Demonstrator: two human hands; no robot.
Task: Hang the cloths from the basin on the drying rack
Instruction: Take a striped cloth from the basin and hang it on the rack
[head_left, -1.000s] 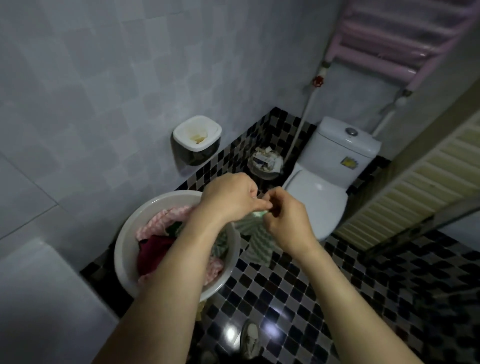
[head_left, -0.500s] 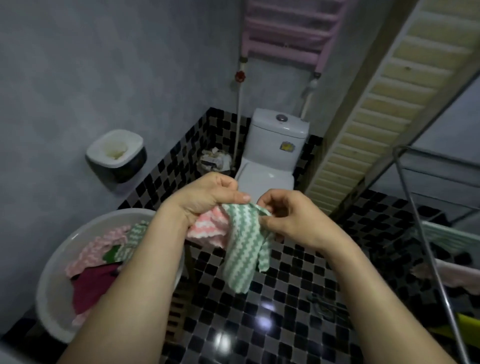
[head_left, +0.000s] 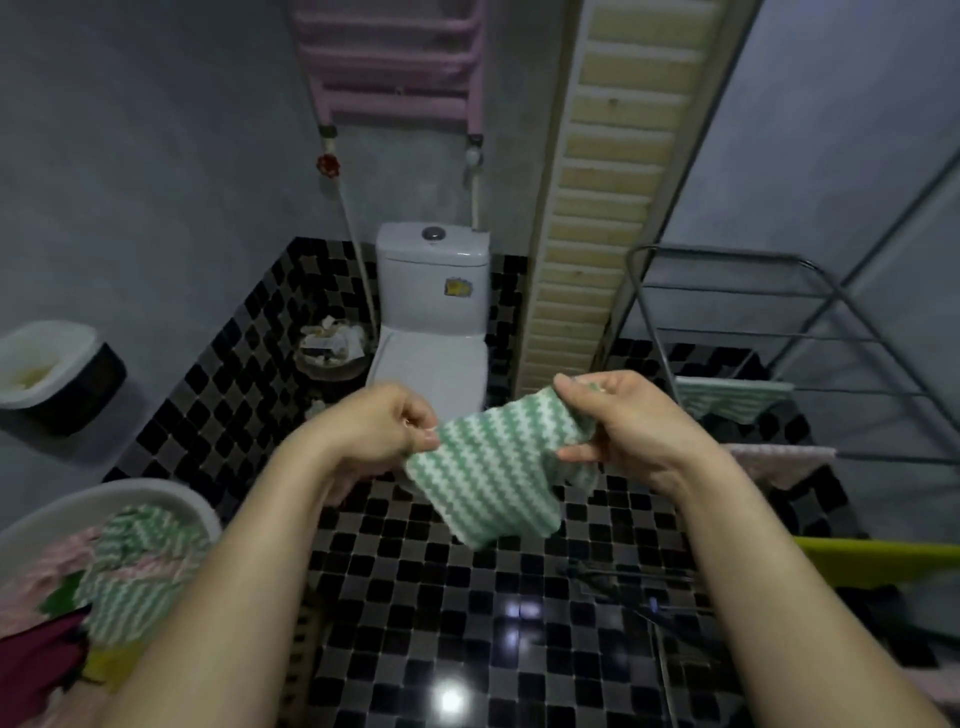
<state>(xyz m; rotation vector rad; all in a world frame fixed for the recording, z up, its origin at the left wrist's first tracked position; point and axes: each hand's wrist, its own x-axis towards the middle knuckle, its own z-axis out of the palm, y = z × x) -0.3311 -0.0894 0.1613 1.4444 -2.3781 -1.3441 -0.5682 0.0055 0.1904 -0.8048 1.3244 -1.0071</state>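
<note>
Running under everything is a glossy floor of small black and grey square tiles (head_left: 415, 597), which climb a short way up the dim, matt grey walls. At far left a white plastic wall bin on a black bracket (head_left: 41, 358) hangs above a round white plastic basin (head_left: 104, 491), whose heap holds a green-and-white zigzag cloth (head_left: 140, 561) among pink and maroon ones. Farther back stand a small waste basket full of paper (head_left: 330, 348) and a white ceramic toilet (head_left: 431, 306) beneath a pink tubular wall rail (head_left: 395, 57), then a cream slatted door (head_left: 597, 208). At right a grey metal-tube drying rack (head_left: 727, 252) carries a green striped cloth (head_left: 732, 397) and a pale pink cloth (head_left: 779, 460) draped over its bars. In mid-air above the floor, between basin and rack, a fluffy green-and-white zigzag-knit cloth (head_left: 493, 478) is stretched; its top edge rises from lower left to upper right, and the rest hangs toward a loose bottom corner. The left hand (head_left: 374, 431) pinches its left corner with thumb and curled fingers; the right hand (head_left: 628, 421) grips the right corner, fingers curled round bunched fabric.
</note>
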